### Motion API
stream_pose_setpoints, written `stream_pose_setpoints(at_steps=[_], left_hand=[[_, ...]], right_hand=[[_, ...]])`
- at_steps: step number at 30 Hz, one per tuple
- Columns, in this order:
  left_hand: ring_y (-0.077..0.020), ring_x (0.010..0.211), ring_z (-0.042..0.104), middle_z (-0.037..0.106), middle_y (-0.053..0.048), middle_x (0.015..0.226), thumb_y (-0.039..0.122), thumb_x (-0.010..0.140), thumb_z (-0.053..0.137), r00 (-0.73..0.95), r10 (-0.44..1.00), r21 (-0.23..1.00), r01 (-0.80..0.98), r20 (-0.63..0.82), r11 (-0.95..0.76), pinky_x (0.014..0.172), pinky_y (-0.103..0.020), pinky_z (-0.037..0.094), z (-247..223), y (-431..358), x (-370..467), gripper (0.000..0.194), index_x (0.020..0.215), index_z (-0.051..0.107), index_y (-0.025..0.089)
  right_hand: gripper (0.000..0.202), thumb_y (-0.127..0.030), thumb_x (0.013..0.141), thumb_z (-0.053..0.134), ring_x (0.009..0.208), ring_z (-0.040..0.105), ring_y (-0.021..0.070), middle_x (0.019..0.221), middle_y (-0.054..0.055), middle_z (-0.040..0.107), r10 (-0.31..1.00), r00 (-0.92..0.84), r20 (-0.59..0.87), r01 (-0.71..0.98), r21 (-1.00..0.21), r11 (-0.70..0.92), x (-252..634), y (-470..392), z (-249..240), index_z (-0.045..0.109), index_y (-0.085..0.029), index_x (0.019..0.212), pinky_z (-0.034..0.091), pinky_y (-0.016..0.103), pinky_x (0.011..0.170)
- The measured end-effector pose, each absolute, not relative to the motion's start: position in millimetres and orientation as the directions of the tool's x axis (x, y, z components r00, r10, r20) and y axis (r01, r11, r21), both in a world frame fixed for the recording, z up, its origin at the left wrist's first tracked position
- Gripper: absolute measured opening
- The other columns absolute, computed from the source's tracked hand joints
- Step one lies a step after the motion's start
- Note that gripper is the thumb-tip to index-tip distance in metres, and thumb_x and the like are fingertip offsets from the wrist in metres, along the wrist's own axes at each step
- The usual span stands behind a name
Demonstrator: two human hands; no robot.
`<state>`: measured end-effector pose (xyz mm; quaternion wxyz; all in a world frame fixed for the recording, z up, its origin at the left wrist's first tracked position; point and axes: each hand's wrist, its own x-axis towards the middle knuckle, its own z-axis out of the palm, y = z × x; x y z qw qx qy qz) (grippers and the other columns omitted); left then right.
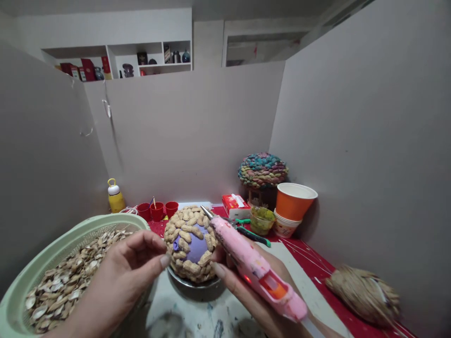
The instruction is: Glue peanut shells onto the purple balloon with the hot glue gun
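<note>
A purple balloon (198, 248) partly covered with peanut shells (192, 267) rests in a round metal bowl (197, 284) at the centre. At its left side is my left hand (136, 267), thumb and fingers apart, with nothing seen between them. My right hand (246, 286) is wrapped round a pink glue gun (252, 270), its metal nozzle pointing up and left over the upper right of the shell-covered ball. The right fingers are partly hidden behind the glue gun and close to the ball's right side.
A green basket (10, 291) of shells stands at the left. Behind are red cups (157, 212), a yellow bottle (116, 202), green-handled pliers (253, 235), a tissue box (235, 206) and an orange bucket (293, 206). A dried fibre bundle (364, 293) lies right. Grey partitions surround the table.
</note>
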<state>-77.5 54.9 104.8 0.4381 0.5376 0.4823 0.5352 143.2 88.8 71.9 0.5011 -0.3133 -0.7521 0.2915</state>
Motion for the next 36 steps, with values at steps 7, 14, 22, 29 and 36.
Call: stream_pose_setpoints(at_steps=[7, 14, 22, 29, 36], left_hand=[[-0.0131, 0.063, 0.055, 0.062, 0.002, 0.065, 0.022, 0.072, 0.069, 0.054, 0.975, 0.863, 0.457, 0.216, -0.217, 0.06, -0.024, 0.043, 112.6, 96.1, -86.9, 0.01, 0.071, 0.061, 0.017], [-0.0138, 0.061, 0.054, 0.061, 0.002, 0.066, 0.02, 0.077, 0.062, 0.132, 0.919, 0.682, 0.634, 0.371, -0.366, 0.059, -0.026, 0.043, 101.2, 113.2, -85.7, 0.005, 0.073, 0.061, 0.018], [-0.0137, 0.066, 0.06, 0.066, -0.001, 0.073, 0.014, 0.083, 0.055, 0.285, 0.82, 0.433, 0.737, 0.496, -0.518, 0.063, -0.025, 0.047, 100.2, 103.1, -87.4, 0.012, 0.076, 0.064, 0.019], [-0.0166, 0.071, 0.066, 0.072, -0.002, 0.08, 0.016, 0.081, 0.059, 0.224, 0.838, 0.507, 0.708, 0.498, -0.491, 0.068, -0.029, 0.052, 96.2, 103.2, -90.4, 0.01, 0.083, 0.068, 0.021], [-0.0186, 0.07, 0.066, 0.073, -0.004, 0.075, 0.02, 0.075, 0.066, 0.098, 0.902, 0.708, 0.586, 0.421, -0.394, 0.066, -0.032, 0.053, 96.8, 103.5, -86.9, 0.005, 0.075, 0.071, 0.021]], right_hand=[[0.01, -0.032, 0.086, 0.058, 0.068, 0.061, 0.0189, 0.079, 0.001, 0.063, 0.725, -0.244, 0.644, 0.179, -0.705, 0.686, 139.7, 98.6, 63.3, 0.059, -0.023, 0.09, 0.05, 0.029, 0.062], [0.008, -0.029, 0.087, 0.058, 0.063, 0.059, 0.017, 0.075, -0.001, 0.06, 0.658, -0.227, 0.718, 0.2, -0.627, 0.753, 142.8, 102.9, 62.5, 0.055, -0.023, 0.082, 0.047, 0.027, 0.056], [0.004, -0.023, 0.085, 0.06, 0.062, 0.06, 0.0147, 0.075, -0.002, 0.059, 0.587, -0.238, 0.773, 0.179, -0.56, 0.809, 141.9, 109.2, 56.9, 0.056, -0.023, 0.086, 0.046, 0.024, 0.056], [0.002, -0.021, 0.086, 0.057, 0.06, 0.058, 0.0133, 0.072, -0.002, 0.058, 0.545, -0.233, 0.806, 0.184, -0.514, 0.838, 139.2, 111.1, 59.4, 0.055, -0.022, 0.087, 0.045, 0.022, 0.056], [0.01, -0.026, 0.086, 0.058, 0.061, 0.062, 0.0162, 0.073, 0.0, 0.062, 0.624, -0.197, 0.756, 0.275, -0.569, 0.775, 144.5, 115.7, 61.0, 0.052, -0.022, 0.079, 0.047, 0.024, 0.056]])
